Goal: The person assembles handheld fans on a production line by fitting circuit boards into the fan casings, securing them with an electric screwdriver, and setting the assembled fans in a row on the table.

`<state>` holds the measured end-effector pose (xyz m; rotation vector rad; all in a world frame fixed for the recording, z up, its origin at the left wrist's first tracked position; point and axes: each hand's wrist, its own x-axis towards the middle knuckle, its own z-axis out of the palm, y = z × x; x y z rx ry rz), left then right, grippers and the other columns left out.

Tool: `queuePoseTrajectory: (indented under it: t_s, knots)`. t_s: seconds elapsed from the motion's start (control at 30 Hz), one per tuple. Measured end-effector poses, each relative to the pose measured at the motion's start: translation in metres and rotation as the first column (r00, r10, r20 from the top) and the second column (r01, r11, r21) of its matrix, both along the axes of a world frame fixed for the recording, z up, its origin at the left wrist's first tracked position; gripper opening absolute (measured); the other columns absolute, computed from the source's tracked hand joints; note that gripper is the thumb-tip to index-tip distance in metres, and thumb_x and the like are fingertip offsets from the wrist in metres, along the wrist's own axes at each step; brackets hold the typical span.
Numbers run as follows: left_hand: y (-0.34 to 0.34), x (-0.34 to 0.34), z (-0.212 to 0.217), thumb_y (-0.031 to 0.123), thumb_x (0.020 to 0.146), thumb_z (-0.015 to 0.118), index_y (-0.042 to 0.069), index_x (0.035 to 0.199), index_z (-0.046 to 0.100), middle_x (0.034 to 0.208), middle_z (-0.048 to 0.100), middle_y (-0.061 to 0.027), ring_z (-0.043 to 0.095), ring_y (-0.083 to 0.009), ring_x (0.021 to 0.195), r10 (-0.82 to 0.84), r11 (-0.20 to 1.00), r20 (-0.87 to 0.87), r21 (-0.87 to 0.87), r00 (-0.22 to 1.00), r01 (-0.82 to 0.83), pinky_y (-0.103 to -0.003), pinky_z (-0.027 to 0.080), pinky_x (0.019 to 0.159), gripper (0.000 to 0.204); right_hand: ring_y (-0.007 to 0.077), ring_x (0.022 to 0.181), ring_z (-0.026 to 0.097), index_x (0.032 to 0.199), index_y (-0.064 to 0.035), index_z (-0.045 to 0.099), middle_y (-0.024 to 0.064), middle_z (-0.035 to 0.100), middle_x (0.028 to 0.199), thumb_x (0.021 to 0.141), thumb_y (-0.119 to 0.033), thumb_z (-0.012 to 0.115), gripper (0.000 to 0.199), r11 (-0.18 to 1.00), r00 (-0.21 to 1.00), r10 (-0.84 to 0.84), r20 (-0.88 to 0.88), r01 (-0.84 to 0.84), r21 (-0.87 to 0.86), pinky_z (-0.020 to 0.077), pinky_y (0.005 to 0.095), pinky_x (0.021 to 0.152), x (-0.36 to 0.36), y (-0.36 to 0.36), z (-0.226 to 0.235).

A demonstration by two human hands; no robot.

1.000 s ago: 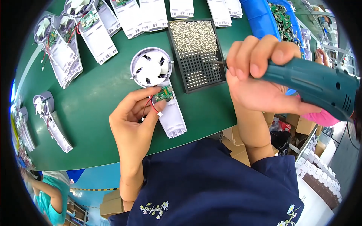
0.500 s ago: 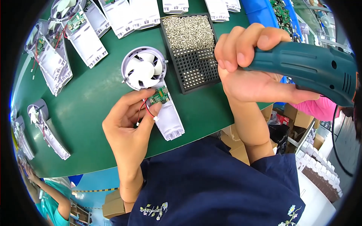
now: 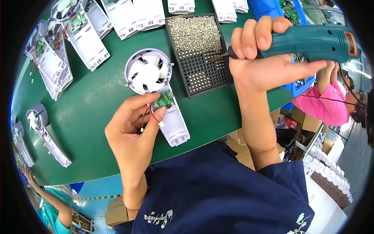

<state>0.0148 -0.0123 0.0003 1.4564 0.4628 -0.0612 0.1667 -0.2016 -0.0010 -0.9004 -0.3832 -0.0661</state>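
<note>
A white hand-fan half (image 3: 157,91) lies on the green table (image 3: 89,117), round fan head away from me, open handle toward me. My left hand (image 3: 134,126) pinches the small green circuit board (image 3: 164,100) in the handle, with red and black wires beside my thumb. My right hand (image 3: 265,58) grips a teal electric screwdriver (image 3: 311,41). Its dark bit points left over the black screw tray (image 3: 198,52), above the grid of holes.
Several more white fan halves (image 3: 83,41) lie along the far and left edges of the table. A blue bin (image 3: 272,9) stands behind the tray. A person in pink (image 3: 323,103) works at the right. Cardboard boxes (image 3: 307,121) sit below the table edge.
My right hand has swung the screwdriver left and down, so its bit now reaches over the screw tray. My left hand stays on the circuit board.
</note>
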Motion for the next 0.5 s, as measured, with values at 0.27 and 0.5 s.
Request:
queuePoseTrajectory:
  t_s: [0.27,0.5]
  knots:
    - [0.000,0.001,0.001,-0.009,0.083,0.070,-0.005,0.107,0.064,0.099,0.070,-0.0099,0.067,-0.0119,0.088,-0.001,1.000,0.023,0.006,1.000,0.001,-0.023,0.054,0.074,0.025,0.0151,0.053,0.045,0.099,-0.0086,0.056,0.0031,0.050,0.073,0.066,-0.098,0.032,0.099,0.991,0.963,0.122,0.241,-0.104,-0.086,0.0347,0.0294,0.045,-0.013,0.006,0.004]
    - [-0.009,-0.001,0.013,-0.008,0.079,0.072,-0.001,0.104,0.068,0.103,0.059,-0.0115,0.064,-0.0184,0.083,-0.056,0.906,0.094,0.424,0.994,0.011,-0.028,0.056,0.071,0.026,0.0135,0.057,0.047,0.105,-0.0078,0.058,0.0004,0.053,0.077,0.075,-0.084,0.052,0.082,0.977,0.952,0.212,0.219,-0.213,-0.021,0.0385,0.0279,0.051,-0.025,0.000,0.031]
